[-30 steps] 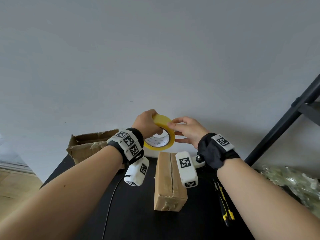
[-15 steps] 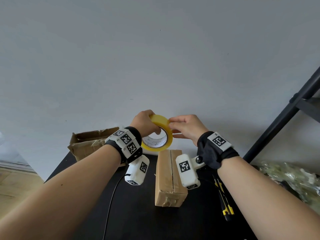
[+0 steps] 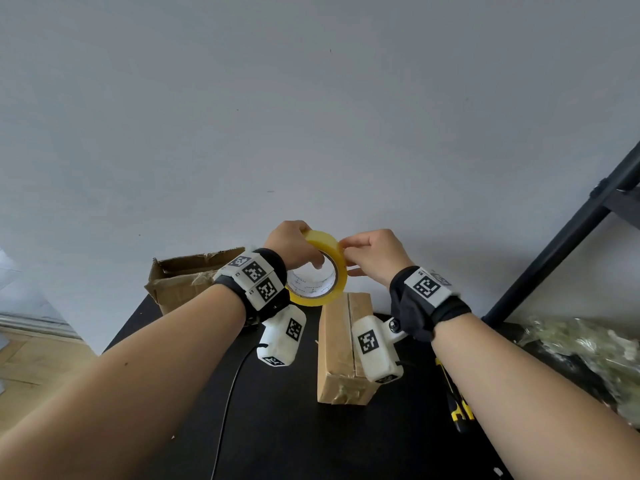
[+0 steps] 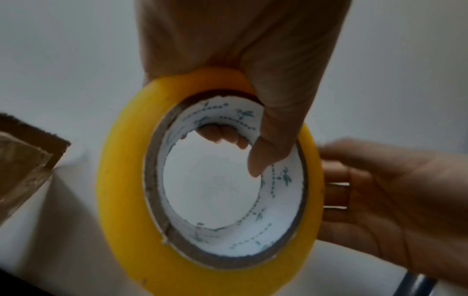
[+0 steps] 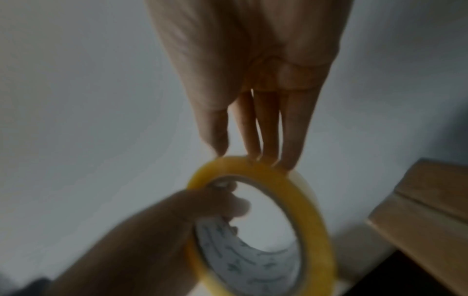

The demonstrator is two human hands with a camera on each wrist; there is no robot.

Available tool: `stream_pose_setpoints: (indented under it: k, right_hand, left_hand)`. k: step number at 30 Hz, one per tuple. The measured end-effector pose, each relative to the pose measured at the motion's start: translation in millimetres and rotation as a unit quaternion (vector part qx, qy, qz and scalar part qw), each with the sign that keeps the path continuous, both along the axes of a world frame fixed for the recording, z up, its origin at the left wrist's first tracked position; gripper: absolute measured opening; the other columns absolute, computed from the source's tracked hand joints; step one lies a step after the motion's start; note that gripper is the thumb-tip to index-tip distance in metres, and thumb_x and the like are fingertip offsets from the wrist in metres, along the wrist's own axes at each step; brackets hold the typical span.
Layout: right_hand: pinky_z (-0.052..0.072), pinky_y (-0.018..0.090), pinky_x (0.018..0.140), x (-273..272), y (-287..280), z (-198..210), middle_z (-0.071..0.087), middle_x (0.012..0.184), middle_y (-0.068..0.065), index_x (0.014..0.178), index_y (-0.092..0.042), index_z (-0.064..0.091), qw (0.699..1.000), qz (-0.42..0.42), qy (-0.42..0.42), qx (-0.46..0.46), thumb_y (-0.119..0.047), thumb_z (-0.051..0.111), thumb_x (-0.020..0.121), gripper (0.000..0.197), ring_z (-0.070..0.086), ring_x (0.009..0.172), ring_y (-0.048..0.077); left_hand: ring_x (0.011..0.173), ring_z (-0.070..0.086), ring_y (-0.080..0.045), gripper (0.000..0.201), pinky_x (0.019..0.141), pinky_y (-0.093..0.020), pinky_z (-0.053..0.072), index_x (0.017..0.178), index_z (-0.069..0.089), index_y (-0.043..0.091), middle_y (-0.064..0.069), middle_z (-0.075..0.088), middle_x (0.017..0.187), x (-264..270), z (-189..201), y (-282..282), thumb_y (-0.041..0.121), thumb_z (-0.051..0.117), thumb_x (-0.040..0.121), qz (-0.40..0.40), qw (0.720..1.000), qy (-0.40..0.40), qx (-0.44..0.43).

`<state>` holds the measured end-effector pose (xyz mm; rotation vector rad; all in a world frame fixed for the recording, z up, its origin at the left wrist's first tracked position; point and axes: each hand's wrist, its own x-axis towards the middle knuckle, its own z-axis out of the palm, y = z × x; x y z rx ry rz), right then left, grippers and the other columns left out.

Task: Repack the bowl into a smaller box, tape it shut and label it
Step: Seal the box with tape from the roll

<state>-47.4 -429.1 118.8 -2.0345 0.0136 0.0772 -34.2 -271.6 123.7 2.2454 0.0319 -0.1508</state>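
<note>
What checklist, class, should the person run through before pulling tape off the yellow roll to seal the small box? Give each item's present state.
1. Left hand grips the tape roll, fingers through the core: ok.
2. Right hand fingertips on the roll's outer rim: ok.
3. Free tape end found and lifted: cannot tell.
4. Small box flaps closed, seam facing up: ok.
5. Small box lying flat on the table, within reach: ok.
6. Cutter beside the box to cut the tape: ok.
</note>
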Motion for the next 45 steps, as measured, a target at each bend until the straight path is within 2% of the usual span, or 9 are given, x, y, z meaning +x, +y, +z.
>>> stream_pose_setpoints:
  k: [5, 12, 16, 19, 22, 25, 28, 41, 45]
  right_hand:
    - [0.058, 0.030, 0.077, -2, 5, 3, 0.070, 0.102, 0.009, 0.110, -0.006, 0.068, 0.998, 0.007, 0.052, 0.042, -0.035, 0.071, 0.083, 0.040, 0.067, 0.096, 0.022]
    - [0.055, 0.026, 0.078, -5, 5, 5, 0.069, 0.109, 0.006, 0.119, -0.013, 0.065, 0.993, 0.003, 0.089, 0.083, -0.024, 0.071, 0.085, 0.036, 0.065, 0.098, 0.018]
    - [0.047, 0.023, 0.092, -8, 8, 9, 0.070, 0.111, -0.002, 0.111, -0.022, 0.071, 0.997, 0.027, -0.071, -0.019, -0.014, 0.064, 0.089, 0.025, 0.063, 0.100, 0.009]
    - [0.046, 0.017, 0.091, -11, 16, 17, 0.072, 0.107, -0.007, 0.103, -0.023, 0.075, 0.978, 0.075, -0.157, -0.116, -0.007, 0.056, 0.092, 0.027, 0.062, 0.102, 0.007]
    - [0.051, 0.023, 0.089, -10, 20, 24, 0.073, 0.103, -0.005, 0.099, -0.020, 0.076, 0.958, 0.090, -0.197, -0.185, -0.008, 0.056, 0.091, 0.025, 0.066, 0.097, 0.010]
    - [0.054, 0.032, 0.087, -10, 22, 27, 0.074, 0.100, -0.002, 0.100, -0.020, 0.076, 0.944, 0.093, -0.209, -0.237, -0.009, 0.057, 0.090, 0.024, 0.067, 0.090, 0.014]
    - [0.053, 0.032, 0.089, -12, 24, 28, 0.074, 0.102, -0.001, 0.113, -0.019, 0.071, 0.933, 0.099, -0.228, -0.259, -0.010, 0.056, 0.090, 0.028, 0.067, 0.090, 0.014]
    - [0.054, 0.033, 0.085, -12, 25, 39, 0.074, 0.094, -0.001, 0.098, -0.018, 0.076, 0.920, 0.125, -0.217, -0.302, -0.014, 0.059, 0.088, 0.020, 0.067, 0.086, 0.016]
    - [0.054, 0.032, 0.084, -11, 26, 43, 0.074, 0.094, -0.003, 0.098, -0.021, 0.076, 0.907, 0.141, -0.203, -0.340, -0.017, 0.061, 0.086, 0.019, 0.066, 0.087, 0.016]
  left_hand:
    - [0.085, 0.054, -0.021, 0.039, 0.063, -0.027, 0.039, 0.102, 0.059, 0.011, -0.003, 0.057, 0.088, 1, 1, 0, 0.007, 0.075, 0.067, 0.000, 1.000, 0.000, 0.011]
    - [0.081, 0.052, -0.019, 0.036, 0.058, -0.025, 0.037, 0.097, 0.056, 0.013, 0.001, 0.053, 0.078, -1, -5, 5, 0.005, 0.074, 0.068, 0.000, 1.000, 0.005, -0.010]
    - [0.070, 0.051, -0.018, 0.027, 0.059, -0.025, 0.040, 0.090, 0.062, 0.013, -0.001, 0.056, 0.074, 2, -3, 14, 0.004, 0.074, 0.068, 0.013, 0.997, 0.032, -0.062]
    - [0.070, 0.055, -0.021, 0.020, 0.067, -0.030, 0.047, 0.082, 0.067, 0.016, -0.003, 0.060, 0.073, 4, -1, 22, 0.002, 0.071, 0.068, -0.007, 0.992, 0.083, -0.091]
    - [0.076, 0.060, -0.022, 0.026, 0.075, -0.034, 0.052, 0.089, 0.068, 0.018, -0.004, 0.065, 0.080, 6, -3, 25, 0.000, 0.070, 0.069, -0.005, 0.989, 0.100, -0.108]
    - [0.080, 0.062, -0.022, 0.028, 0.086, -0.039, 0.054, 0.095, 0.068, 0.013, -0.007, 0.069, 0.088, 7, -5, 28, 0.000, 0.069, 0.070, 0.017, 0.988, 0.098, -0.121]
    - [0.083, 0.061, -0.024, 0.022, 0.088, -0.040, 0.052, 0.089, 0.070, 0.010, -0.009, 0.067, 0.089, 8, -3, 29, 0.000, 0.067, 0.070, 0.005, 0.989, 0.099, -0.109]
    - [0.077, 0.054, -0.026, 0.013, 0.075, -0.034, 0.048, 0.070, 0.067, 0.008, -0.012, 0.059, 0.078, 13, 6, 31, -0.004, 0.061, 0.070, 0.006, 0.994, 0.085, -0.064]
    - [0.082, 0.058, -0.028, 0.020, 0.085, -0.040, 0.052, 0.068, 0.069, 0.012, -0.012, 0.064, 0.083, 13, 7, 29, -0.006, 0.061, 0.069, -0.009, 0.995, 0.087, -0.038]
